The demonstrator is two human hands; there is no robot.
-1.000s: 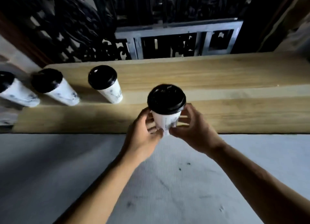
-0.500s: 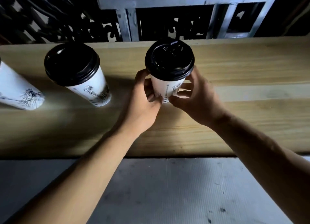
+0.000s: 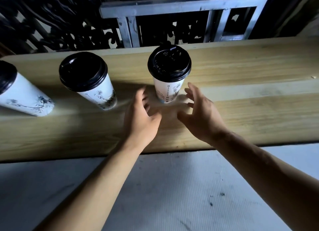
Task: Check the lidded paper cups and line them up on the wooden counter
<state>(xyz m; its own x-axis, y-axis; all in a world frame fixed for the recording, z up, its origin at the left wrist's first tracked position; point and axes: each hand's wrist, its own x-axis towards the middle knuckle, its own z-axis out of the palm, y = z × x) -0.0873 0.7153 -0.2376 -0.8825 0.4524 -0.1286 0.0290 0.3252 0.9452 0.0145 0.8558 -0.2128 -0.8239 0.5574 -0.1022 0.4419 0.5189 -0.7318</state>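
Three white paper cups with black lids and ink drawings stand in a row on the wooden counter [image 3: 241,96]. The rightmost cup [image 3: 168,82] stands upright in the middle of the view. A second cup [image 3: 89,80] is to its left, and a third cup [image 3: 19,94] is cut off by the left edge. My left hand [image 3: 143,116] is just left of and below the rightmost cup's base, fingers apart, holding nothing. My right hand [image 3: 198,113] is to the lower right of that cup, fingers spread, clear of it.
A grey metal frame [image 3: 172,7] and dark ornate screens [image 3: 51,20] stand behind the counter's far edge. A grey floor [image 3: 164,187] lies below the counter's near edge. The counter stretches bare to the right of the cups.
Both hands have let go of the rightmost cup, which now stands on the counter, and have drawn back toward me. The view has moved closer to the counter.
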